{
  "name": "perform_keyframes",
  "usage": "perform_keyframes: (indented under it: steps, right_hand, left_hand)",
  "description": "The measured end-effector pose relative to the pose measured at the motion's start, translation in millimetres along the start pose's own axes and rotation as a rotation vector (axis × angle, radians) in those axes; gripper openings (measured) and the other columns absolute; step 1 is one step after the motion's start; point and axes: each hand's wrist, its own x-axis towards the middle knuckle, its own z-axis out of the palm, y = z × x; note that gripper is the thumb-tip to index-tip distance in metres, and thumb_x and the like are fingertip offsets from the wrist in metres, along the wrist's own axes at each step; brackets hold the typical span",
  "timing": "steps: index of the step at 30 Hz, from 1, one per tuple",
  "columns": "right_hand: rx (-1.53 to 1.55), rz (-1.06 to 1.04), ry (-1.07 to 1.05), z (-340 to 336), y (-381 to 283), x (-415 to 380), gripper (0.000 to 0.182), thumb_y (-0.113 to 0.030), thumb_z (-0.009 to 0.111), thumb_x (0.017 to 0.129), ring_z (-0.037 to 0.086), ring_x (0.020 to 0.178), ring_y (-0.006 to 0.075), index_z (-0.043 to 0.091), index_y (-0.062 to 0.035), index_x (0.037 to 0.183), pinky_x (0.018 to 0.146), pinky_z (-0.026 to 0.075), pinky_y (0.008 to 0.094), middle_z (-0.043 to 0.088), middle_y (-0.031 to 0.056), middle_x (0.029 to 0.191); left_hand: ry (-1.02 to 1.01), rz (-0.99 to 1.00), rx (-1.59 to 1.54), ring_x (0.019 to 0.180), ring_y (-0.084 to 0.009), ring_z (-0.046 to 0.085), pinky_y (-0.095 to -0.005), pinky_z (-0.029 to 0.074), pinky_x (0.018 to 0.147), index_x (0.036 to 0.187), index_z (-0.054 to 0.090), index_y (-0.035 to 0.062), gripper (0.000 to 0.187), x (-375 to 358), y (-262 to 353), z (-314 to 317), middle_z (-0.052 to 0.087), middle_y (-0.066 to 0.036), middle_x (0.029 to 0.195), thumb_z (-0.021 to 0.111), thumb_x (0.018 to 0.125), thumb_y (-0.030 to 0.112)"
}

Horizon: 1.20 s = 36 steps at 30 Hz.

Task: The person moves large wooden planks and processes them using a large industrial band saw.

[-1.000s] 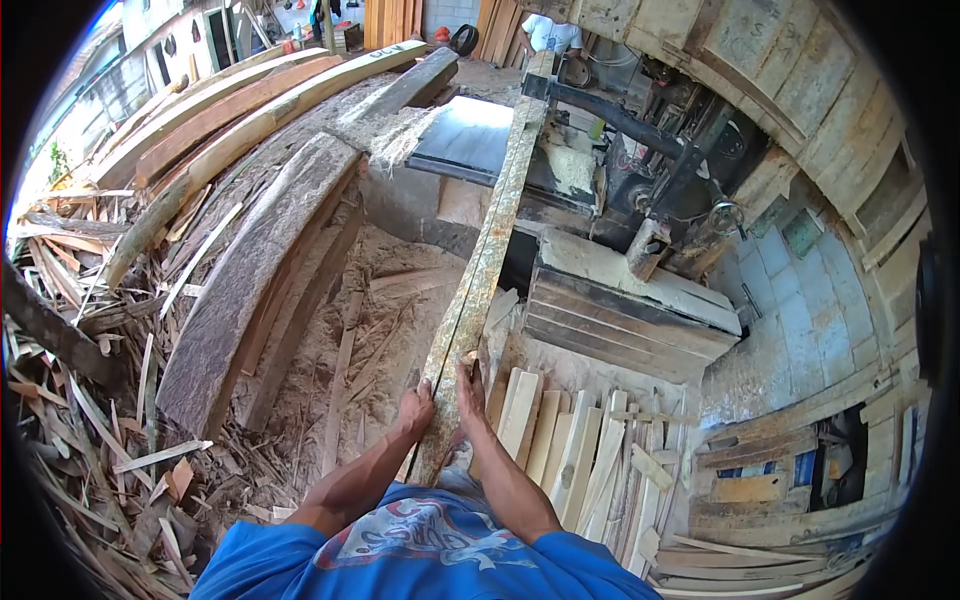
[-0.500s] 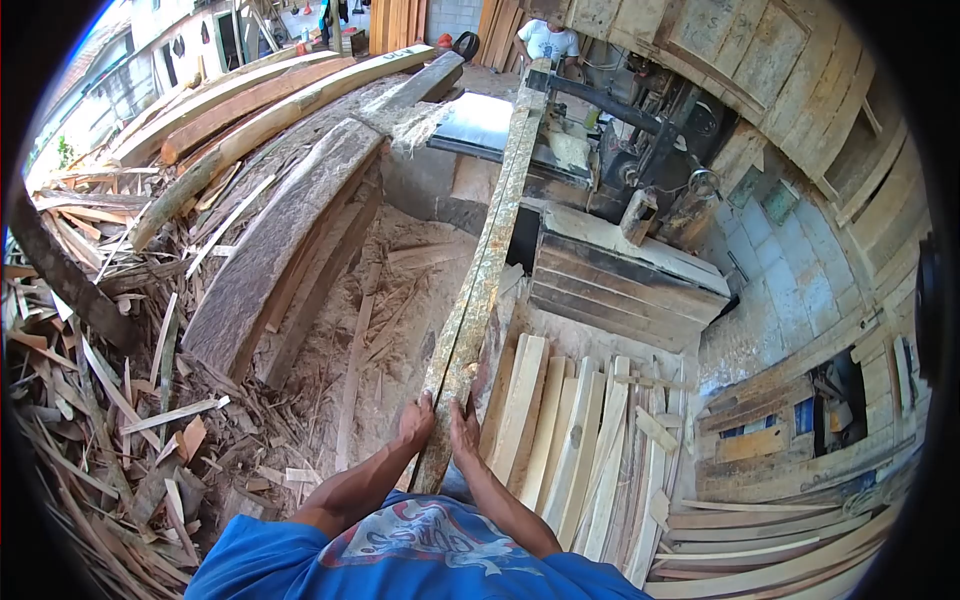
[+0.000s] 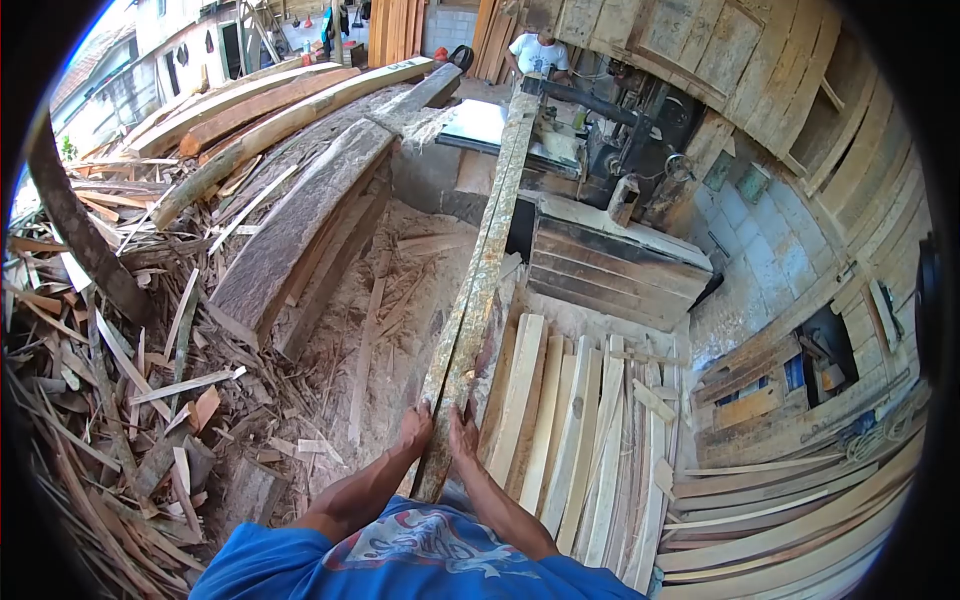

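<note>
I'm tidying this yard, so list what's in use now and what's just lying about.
In use:
- long split board, between left hand and right hand
- machine at its far end, apparently

Lying about, it seems:
- pale planks
- rough-edged slab
- wood scraps

The near end of the plank (image 3: 484, 270) is hidden by the shirt (image 3: 400, 560), which is cut off by the lower edge. The far person's (image 3: 538, 54) lower body is hidden behind the machine (image 3: 612, 145). The marking (image 3: 402, 65) cannot be read. The scraps (image 3: 80, 420) are cut off at left.
</note>
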Motion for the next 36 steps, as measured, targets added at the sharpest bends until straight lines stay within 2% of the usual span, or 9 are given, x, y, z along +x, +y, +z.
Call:
perform_keyframes:
  steps: [4,7,11,13,16,23,25,28,36]
  right_hand:
    - [-0.025,-0.048,0.047,3.1,4.2,-62.1,0.056,-0.038,0.045,0.089,0.041,0.12,0.0345,0.035,-0.0045,0.133,0.099,0.034,0.0348,0.044,0.0193,0.13]
    - [0.005,0.131,-0.042,-4.7,-0.4,-110.8,0.057,-0.04,0.046,0.087,0.045,0.115,0.0346,0.039,-0.0049,0.131,0.096,0.036,0.0357,0.046,0.0192,0.128]
    - [0.049,0.205,-0.001,-2.9,5.2,-175.7,0.059,-0.041,0.046,0.087,0.045,0.116,0.035,0.037,-0.0038,0.132,0.097,0.035,0.0357,0.044,0.0202,0.13]
    - [0.018,0.063,0.01,2.3,34.9,-188.1,0.063,-0.046,0.048,0.085,0.04,0.121,0.0339,0.037,-0.0059,0.133,0.1,0.031,0.0357,0.042,0.0191,0.132]
    - [-0.05,0.101,0.011,-1.2,19.2,-234.4,0.065,-0.043,0.045,0.087,0.039,0.123,0.0345,0.03,-0.0024,0.136,0.099,0.033,0.0357,0.037,0.0218,0.135]
    - [-0.014,0.097,-0.003,-4.3,48.1,-315.0,0.067,-0.044,0.046,0.087,0.038,0.124,0.0338,0.029,-0.0035,0.137,0.1,0.033,0.0344,0.036,0.0209,0.136]
    - [0.048,0.049,-0.029,-3.1,72.1,-329.9,0.067,-0.044,0.047,0.086,0.038,0.124,0.0327,0.03,-0.0029,0.136,0.101,0.032,0.0338,0.036,0.0204,0.137]
    - [0.03,0.143,-0.038,-7.0,63.7,-377.9,0.068,-0.045,0.047,0.086,0.039,0.123,0.0322,0.031,-0.0038,0.136,0.1,0.033,0.0333,0.038,0.0194,0.136]
    - [0.044,0.119,-0.005,0.4,81.8,-485.1,0.063,-0.045,0.047,0.085,0.044,0.118,0.0328,0.034,-0.0093,0.136,0.096,0.036,0.0347,0.043,0.0191,0.132]
  left_hand:
    - [-0.025,-0.017,0.002,0.096,-0.0426,0.056,-0.0438,0.043,0.082,0.106,0.052,-0.0097,0.058,-51.2,-25.8,-21.9,0.057,-0.033,0.096,0.038,0.091,0.044]
    - [0.03,0.028,-0.097,0.096,-0.0445,0.055,-0.0441,0.041,0.084,0.101,0.057,-0.01,0.057,-93.0,-48.5,-32.2,0.057,-0.034,0.096,0.039,0.089,0.042]
    - [0.089,-0.012,-0.055,0.095,-0.0444,0.056,-0.0438,0.041,0.084,0.1,0.058,-0.0084,0.055,-136.9,-87.1,-44.8,0.057,-0.034,0.094,0.04,0.089,0.042]
    - [0.095,0.017,0.123,0.094,-0.0431,0.055,-0.045,0.042,0.085,0.101,0.057,-0.007,0.051,-143.0,-112.5,-47.2,0.059,-0.029,0.098,0.042,0.089,0.04]
    - [0.149,0.054,0.199,0.093,-0.0438,0.055,-0.0451,0.042,0.084,0.102,0.057,-0.0062,0.05,-166.6,-138.6,-54.2,0.059,-0.029,0.097,0.045,0.088,0.04]
    - [0.12,0.054,0.029,0.097,-0.0435,0.054,-0.0434,0.041,0.087,0.108,0.057,-0.0044,0.052,-244.1,-181.0,-84.4,0.058,-0.029,0.1,0.049,0.086,0.042]
    - [0.059,-0.011,0.061,0.097,-0.0434,0.054,-0.0427,0.041,0.087,0.107,0.059,-0.004,0.052,-263.3,-192.8,-91.7,0.058,-0.03,0.099,0.049,0.086,0.043]
    - [0.07,0.001,0.0,0.095,-0.0434,0.055,-0.0431,0.042,0.087,0.102,0.061,-0.005,0.053,-303.5,-208.0,-106.9,0.059,-0.031,0.096,0.049,0.085,0.044]
    - [0.133,0.096,0.014,0.092,-0.0439,0.056,-0.0431,0.042,0.085,0.095,0.063,-0.006,0.052,-378.1,-282.2,-134.7,0.06,-0.031,0.089,0.049,0.086,0.044]
